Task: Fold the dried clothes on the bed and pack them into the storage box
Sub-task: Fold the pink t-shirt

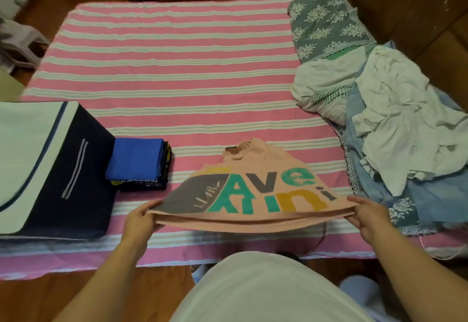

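Both hands hold a peach T-shirt [255, 190] stretched just above the near edge of the striped bed [177, 68]: the left hand [141, 216] pinches its left edge, the right hand [367, 211] its right edge. A folded stack [139, 162] sits beside the navy storage box [63, 169] at left, and unfolded clothes [395, 129] are heaped at right.

Grey floral pillow [326, 25], white plastic stool [17, 43], wooden floor [50, 294]
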The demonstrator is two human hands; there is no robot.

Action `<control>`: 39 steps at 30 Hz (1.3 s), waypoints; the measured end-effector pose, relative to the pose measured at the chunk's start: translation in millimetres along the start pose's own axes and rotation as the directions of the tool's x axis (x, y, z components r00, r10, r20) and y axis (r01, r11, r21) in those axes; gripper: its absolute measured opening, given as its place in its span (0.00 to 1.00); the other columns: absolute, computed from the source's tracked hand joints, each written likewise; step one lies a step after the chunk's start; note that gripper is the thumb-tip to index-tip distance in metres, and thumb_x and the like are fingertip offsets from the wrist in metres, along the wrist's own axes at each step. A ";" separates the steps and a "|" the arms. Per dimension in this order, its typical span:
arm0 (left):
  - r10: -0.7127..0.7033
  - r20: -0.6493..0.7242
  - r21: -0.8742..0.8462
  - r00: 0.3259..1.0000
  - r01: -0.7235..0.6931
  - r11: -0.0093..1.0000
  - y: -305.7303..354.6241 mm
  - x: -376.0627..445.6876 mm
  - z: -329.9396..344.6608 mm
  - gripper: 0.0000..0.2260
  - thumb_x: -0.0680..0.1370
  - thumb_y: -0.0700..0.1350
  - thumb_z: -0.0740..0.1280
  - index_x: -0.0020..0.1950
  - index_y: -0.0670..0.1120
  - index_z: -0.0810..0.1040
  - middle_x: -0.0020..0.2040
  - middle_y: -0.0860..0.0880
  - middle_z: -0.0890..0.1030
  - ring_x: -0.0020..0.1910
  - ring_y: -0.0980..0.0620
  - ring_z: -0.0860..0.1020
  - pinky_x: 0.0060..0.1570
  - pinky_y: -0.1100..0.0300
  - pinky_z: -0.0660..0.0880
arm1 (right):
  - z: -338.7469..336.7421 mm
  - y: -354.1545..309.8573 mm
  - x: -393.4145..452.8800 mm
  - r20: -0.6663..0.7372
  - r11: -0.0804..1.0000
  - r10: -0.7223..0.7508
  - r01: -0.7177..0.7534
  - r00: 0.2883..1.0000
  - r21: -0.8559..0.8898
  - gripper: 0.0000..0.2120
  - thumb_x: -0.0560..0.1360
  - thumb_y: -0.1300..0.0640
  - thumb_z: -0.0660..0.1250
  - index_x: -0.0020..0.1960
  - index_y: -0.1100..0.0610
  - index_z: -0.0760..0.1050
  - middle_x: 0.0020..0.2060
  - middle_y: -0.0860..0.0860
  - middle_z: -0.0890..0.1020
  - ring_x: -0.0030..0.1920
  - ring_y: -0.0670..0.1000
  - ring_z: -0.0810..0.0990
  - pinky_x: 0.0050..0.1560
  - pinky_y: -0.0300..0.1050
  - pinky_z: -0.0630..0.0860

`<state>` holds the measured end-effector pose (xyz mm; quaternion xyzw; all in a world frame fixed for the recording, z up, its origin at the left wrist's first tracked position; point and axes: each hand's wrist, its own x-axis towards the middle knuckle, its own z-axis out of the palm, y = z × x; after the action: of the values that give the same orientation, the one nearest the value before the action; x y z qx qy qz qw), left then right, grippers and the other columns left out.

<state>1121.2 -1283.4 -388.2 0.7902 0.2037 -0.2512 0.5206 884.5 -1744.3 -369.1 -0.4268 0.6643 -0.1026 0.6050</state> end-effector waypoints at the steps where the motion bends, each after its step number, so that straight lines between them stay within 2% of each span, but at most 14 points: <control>1: -0.028 0.023 0.010 0.999 0.027 1.000 -8.1 1.0 -0.7 0.21 0.78 0.26 0.57 0.56 0.45 0.83 0.56 0.40 0.83 0.50 0.43 0.82 0.46 0.51 0.81 | -1.4 4.9 1.3 -0.011 0.999 0.024 -0.024 1.000 -0.022 0.17 0.77 0.79 0.53 0.50 0.65 0.77 0.47 0.63 0.80 0.39 0.55 0.80 0.24 0.37 0.78; 4: -0.120 0.071 0.038 0.990 0.117 0.992 -24.3 -2.8 -2.7 0.20 0.77 0.24 0.57 0.58 0.41 0.82 0.56 0.36 0.82 0.49 0.43 0.80 0.45 0.54 0.78 | -2.1 17.1 1.0 -0.008 0.993 0.092 -0.092 0.996 -0.077 0.20 0.78 0.78 0.51 0.59 0.65 0.76 0.41 0.57 0.78 0.39 0.53 0.78 0.28 0.38 0.80; 7: -0.193 0.144 -0.005 0.971 0.196 0.981 -39.2 -6.6 -6.7 0.20 0.75 0.27 0.58 0.60 0.39 0.81 0.58 0.37 0.81 0.53 0.40 0.78 0.51 0.49 0.78 | -7.2 23.0 -2.5 0.024 0.990 0.135 -0.134 0.991 -0.051 0.18 0.79 0.72 0.53 0.60 0.63 0.76 0.42 0.56 0.77 0.42 0.53 0.76 0.47 0.49 0.79; 10: -0.309 0.127 -0.192 0.943 0.328 0.925 -51.3 -10.7 -8.0 0.15 0.76 0.35 0.59 0.58 0.35 0.81 0.53 0.38 0.83 0.53 0.38 0.79 0.56 0.43 0.79 | -22.3 40.8 3.1 -0.028 0.980 0.194 -0.193 0.981 0.048 0.08 0.79 0.65 0.59 0.54 0.62 0.76 0.40 0.58 0.81 0.42 0.55 0.79 0.32 0.48 0.82; 13: -0.375 -0.008 -0.097 0.927 0.373 0.923 -73.4 -12.8 -7.4 0.09 0.79 0.33 0.65 0.56 0.32 0.81 0.51 0.37 0.83 0.45 0.41 0.80 0.41 0.52 0.78 | -39.3 64.8 -1.1 -0.154 0.947 0.294 -0.309 0.944 -0.088 0.12 0.80 0.72 0.57 0.63 0.67 0.72 0.41 0.62 0.77 0.37 0.58 0.76 0.17 0.45 0.75; 17: -0.511 -0.073 -0.100 0.857 0.503 0.858 -91.8 -20.0 -4.4 0.07 0.82 0.40 0.65 0.49 0.36 0.78 0.48 0.38 0.82 0.40 0.42 0.78 0.37 0.52 0.75 | -47.8 77.4 -28.3 -0.115 0.841 0.447 -0.461 0.887 -0.284 0.14 0.80 0.75 0.44 0.51 0.69 0.68 0.40 0.64 0.73 0.35 0.61 0.69 0.27 0.56 0.73; 20: -0.518 -0.170 -0.077 0.838 0.513 0.855 -91.7 -7.3 -4.8 0.15 0.79 0.48 0.72 0.53 0.36 0.79 0.51 0.37 0.83 0.46 0.40 0.81 0.45 0.47 0.80 | -33.2 72.4 -32.9 -0.079 0.862 0.481 -0.488 0.873 -0.135 0.15 0.82 0.72 0.45 0.43 0.68 0.66 0.28 0.64 0.77 0.23 0.64 0.77 0.22 0.51 0.78; 22: -0.484 -0.238 -0.029 0.842 0.492 0.870 -82.1 1.3 -3.3 0.15 0.77 0.44 0.75 0.54 0.34 0.78 0.53 0.36 0.83 0.48 0.39 0.82 0.46 0.46 0.81 | -21.5 70.6 -21.0 -0.081 0.885 0.459 -0.464 0.885 -0.050 0.15 0.84 0.68 0.47 0.43 0.66 0.68 0.33 0.63 0.78 0.17 0.58 0.76 0.15 0.52 0.74; 25: -0.433 -0.133 -0.193 0.892 0.405 0.894 -54.7 8.7 3.3 0.08 0.78 0.37 0.71 0.56 0.36 0.80 0.50 0.39 0.83 0.48 0.42 0.82 0.43 0.51 0.79 | -2.3 50.3 -9.1 -0.016 0.937 0.349 -0.349 0.937 0.000 0.12 0.82 0.70 0.49 0.51 0.65 0.71 0.41 0.59 0.76 0.28 0.57 0.81 0.41 0.51 0.84; 28: -0.349 0.025 -0.437 0.937 0.324 0.839 -19.6 9.9 2.2 0.10 0.80 0.36 0.59 0.54 0.42 0.80 0.49 0.44 0.81 0.44 0.47 0.80 0.45 0.56 0.76 | 2.8 28.1 10.6 -0.016 0.980 0.154 -0.151 0.988 0.132 0.14 0.77 0.71 0.56 0.58 0.62 0.75 0.44 0.62 0.82 0.31 0.51 0.83 0.38 0.44 0.80; 30: -0.310 0.091 -0.577 0.946 0.304 0.758 -6.2 9.4 -2.1 0.14 0.78 0.35 0.55 0.54 0.41 0.79 0.50 0.43 0.81 0.45 0.47 0.79 0.49 0.56 0.76 | 0.0 20.6 19.6 -0.074 0.976 0.123 -0.108 0.990 0.190 0.17 0.78 0.68 0.58 0.63 0.59 0.76 0.48 0.57 0.83 0.44 0.52 0.84 0.43 0.48 0.78; 34: -0.276 0.145 -0.446 0.950 0.312 0.839 -1.1 7.5 -5.7 0.09 0.80 0.40 0.61 0.55 0.43 0.80 0.47 0.46 0.79 0.45 0.49 0.77 0.52 0.54 0.75 | -3.4 23.3 24.7 -0.109 0.977 0.192 -0.179 0.975 0.115 0.22 0.80 0.69 0.51 0.73 0.58 0.68 0.57 0.59 0.79 0.45 0.55 0.78 0.46 0.55 0.74; 36: -0.320 0.155 -0.333 0.935 0.355 0.874 -5.1 8.2 -4.7 0.05 0.79 0.39 0.66 0.53 0.44 0.80 0.47 0.47 0.79 0.45 0.50 0.76 0.51 0.55 0.76 | -2.5 22.8 16.1 -0.094 0.985 0.166 -0.160 0.982 0.066 0.22 0.81 0.69 0.51 0.73 0.60 0.66 0.65 0.61 0.76 0.53 0.58 0.78 0.54 0.57 0.74; 39: -0.332 0.114 -0.248 0.936 0.351 0.903 -15.8 15.1 -9.2 0.20 0.74 0.26 0.60 0.57 0.44 0.82 0.58 0.43 0.78 0.57 0.44 0.77 0.57 0.51 0.77 | -3.0 23.1 7.0 -0.078 0.982 0.160 -0.151 0.984 0.111 0.20 0.82 0.68 0.51 0.71 0.59 0.68 0.58 0.60 0.79 0.47 0.57 0.80 0.59 0.58 0.73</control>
<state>1125.7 -1268.1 -405.7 0.6563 0.3525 -0.3363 0.5761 872.3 -1736.1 -388.5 -0.3366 0.7148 -0.1080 0.6035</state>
